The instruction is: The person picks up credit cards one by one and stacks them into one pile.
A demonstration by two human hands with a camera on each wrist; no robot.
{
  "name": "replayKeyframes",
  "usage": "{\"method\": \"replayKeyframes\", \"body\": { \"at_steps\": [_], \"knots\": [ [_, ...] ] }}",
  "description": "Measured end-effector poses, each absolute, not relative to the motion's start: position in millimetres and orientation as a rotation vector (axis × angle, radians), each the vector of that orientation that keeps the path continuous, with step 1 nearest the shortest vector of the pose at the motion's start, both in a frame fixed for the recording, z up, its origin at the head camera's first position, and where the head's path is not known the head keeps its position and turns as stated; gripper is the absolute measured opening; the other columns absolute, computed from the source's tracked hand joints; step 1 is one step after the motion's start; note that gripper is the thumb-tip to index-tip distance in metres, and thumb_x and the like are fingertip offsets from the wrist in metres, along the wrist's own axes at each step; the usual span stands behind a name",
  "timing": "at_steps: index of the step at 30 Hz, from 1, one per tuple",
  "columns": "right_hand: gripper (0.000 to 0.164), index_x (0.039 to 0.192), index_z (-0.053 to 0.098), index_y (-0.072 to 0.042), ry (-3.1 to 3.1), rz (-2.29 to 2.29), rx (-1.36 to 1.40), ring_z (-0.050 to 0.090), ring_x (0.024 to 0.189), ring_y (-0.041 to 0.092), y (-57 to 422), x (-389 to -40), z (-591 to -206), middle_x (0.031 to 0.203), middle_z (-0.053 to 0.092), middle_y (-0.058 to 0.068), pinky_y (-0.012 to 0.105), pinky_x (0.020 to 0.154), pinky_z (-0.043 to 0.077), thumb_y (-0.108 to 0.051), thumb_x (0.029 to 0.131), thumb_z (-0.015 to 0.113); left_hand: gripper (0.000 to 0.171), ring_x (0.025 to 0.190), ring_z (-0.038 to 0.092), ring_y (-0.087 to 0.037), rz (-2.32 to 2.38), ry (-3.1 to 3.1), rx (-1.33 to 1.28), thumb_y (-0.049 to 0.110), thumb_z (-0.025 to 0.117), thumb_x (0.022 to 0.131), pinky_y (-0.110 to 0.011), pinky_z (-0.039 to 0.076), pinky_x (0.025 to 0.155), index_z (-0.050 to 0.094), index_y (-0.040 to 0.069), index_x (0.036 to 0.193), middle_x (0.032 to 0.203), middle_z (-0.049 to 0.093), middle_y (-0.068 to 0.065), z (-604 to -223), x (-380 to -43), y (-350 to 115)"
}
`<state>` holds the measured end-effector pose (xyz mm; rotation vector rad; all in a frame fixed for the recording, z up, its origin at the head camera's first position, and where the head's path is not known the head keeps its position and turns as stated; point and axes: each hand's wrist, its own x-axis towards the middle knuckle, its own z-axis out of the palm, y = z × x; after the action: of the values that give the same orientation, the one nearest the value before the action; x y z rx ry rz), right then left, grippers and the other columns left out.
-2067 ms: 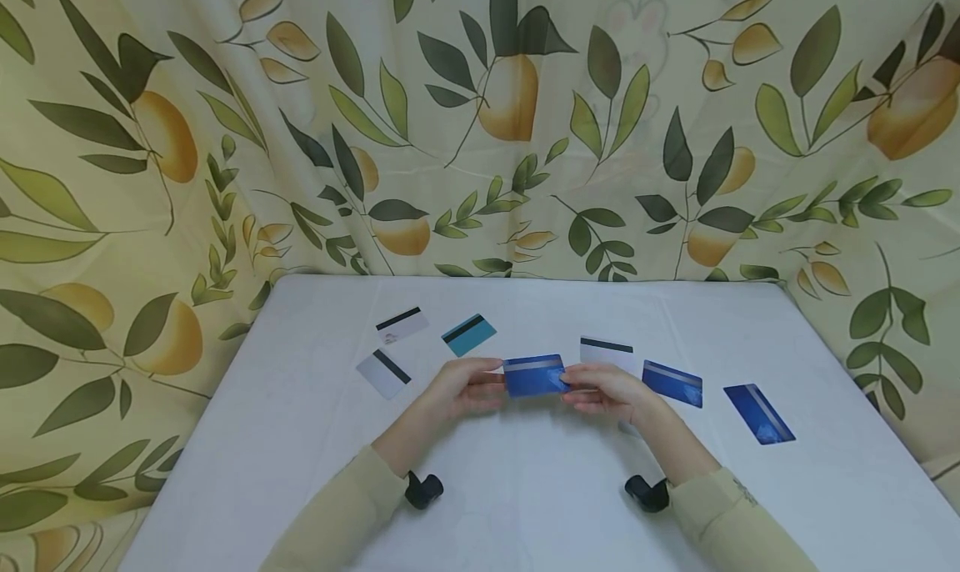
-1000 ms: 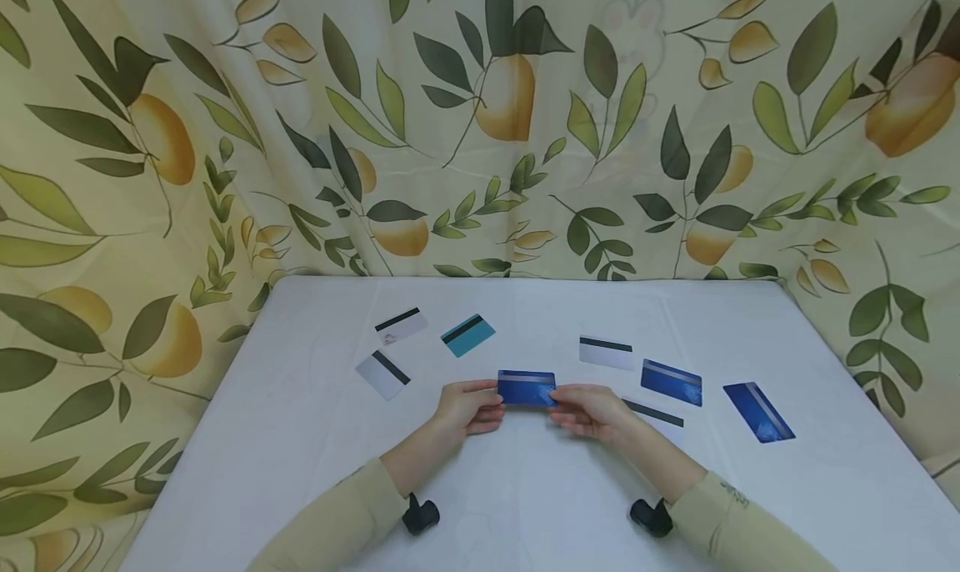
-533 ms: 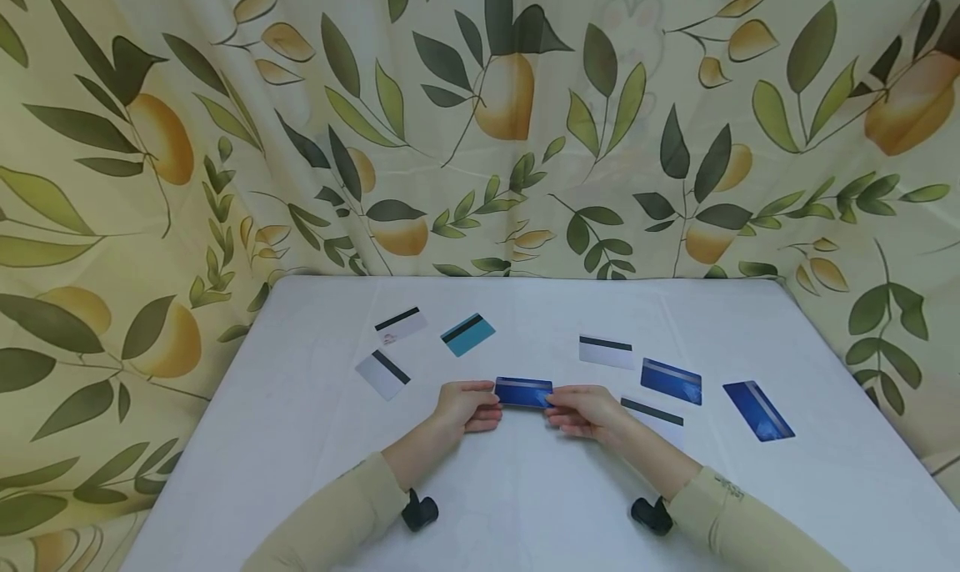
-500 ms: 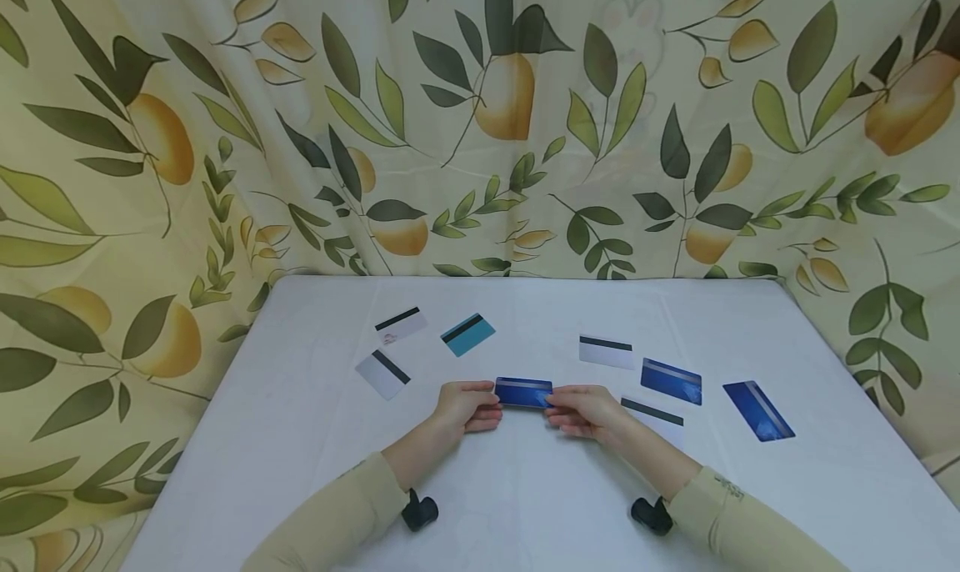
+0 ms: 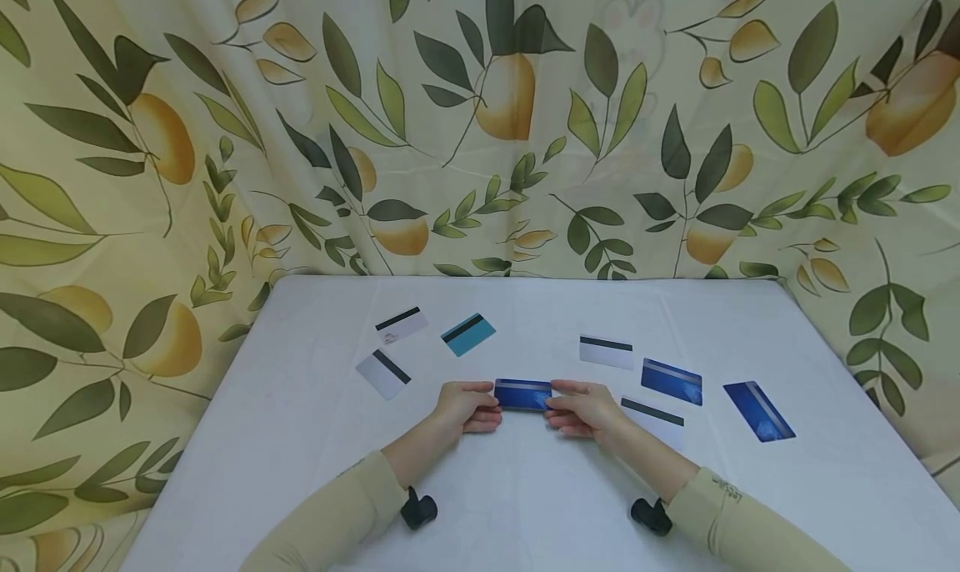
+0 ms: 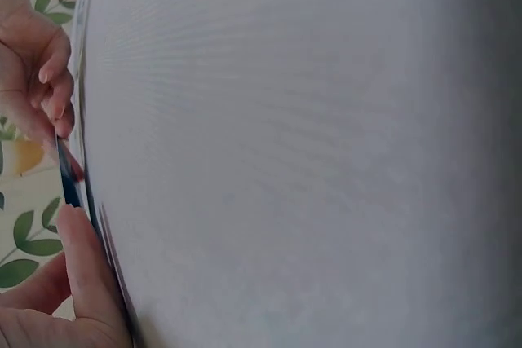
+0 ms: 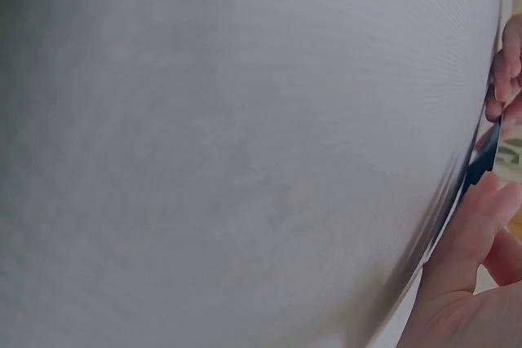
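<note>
Between my two hands a blue plastic card (image 5: 522, 393) with a pale stripe is held level by its short ends, just above the table in the head view. My left hand (image 5: 463, 409) pinches its left end between thumb and fingers. The right end is pinched by my right hand (image 5: 587, 409), whose index finger lies along the card's far corner. Each wrist view catches the card nearly edge-on, a dark sliver (image 6: 68, 183) between the fingertips. Just right of my right hand lies a white card (image 5: 654, 420) with a black stripe, partly covered by that hand.
On the white table (image 5: 517, 489), a teal card (image 5: 468, 336) and two white striped cards (image 5: 401, 326) lie at back left. Another white card (image 5: 606, 353) and two blue cards (image 5: 672, 382) lie to the right. A leaf-and-fruit patterned curtain (image 5: 480, 180) hangs behind.
Both hands have brought the blue card nearer to me, lower and slightly left, and tilted it flatter. My right index finger has lifted onto the card's far corner. The other cards stay put.
</note>
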<state>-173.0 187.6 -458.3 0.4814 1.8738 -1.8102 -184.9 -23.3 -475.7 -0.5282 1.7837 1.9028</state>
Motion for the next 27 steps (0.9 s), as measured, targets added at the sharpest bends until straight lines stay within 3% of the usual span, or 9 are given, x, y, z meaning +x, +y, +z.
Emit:
{"method": "replayKeyframes", "body": {
  "at_steps": [10,27],
  "knots": [
    [0.052,0.134,0.044,-0.004,1.931,-1.747,0.474,0.066,0.057,0.015,186.6,-170.1,-456.1,0.074,0.069,0.01,0.021,0.049,0.053,-0.006,0.085,0.061,0.038,0.059,0.067,-0.019,1.831,1.868,-0.402,0.001,0.063,0.083,-0.03,0.056,0.055,0.058,0.002,0.121,0.08,0.069,-0.015,-474.9,-186.3,-26.7],
    [0.051,0.133,0.045,-0.002,1.986,-1.737,0.443,0.062,0.051,0.013,183.8,-169.4,-456.1,0.067,0.067,0.009,0.021,0.046,0.052,-0.004,0.085,0.061,0.034,0.048,0.063,-0.015,1.716,2.055,-0.283,0.004,0.066,0.081,-0.026,0.054,0.047,0.061,-0.001,0.115,0.063,0.066,-0.01,-477.9,-187.4,-26.6]
  ]
}}
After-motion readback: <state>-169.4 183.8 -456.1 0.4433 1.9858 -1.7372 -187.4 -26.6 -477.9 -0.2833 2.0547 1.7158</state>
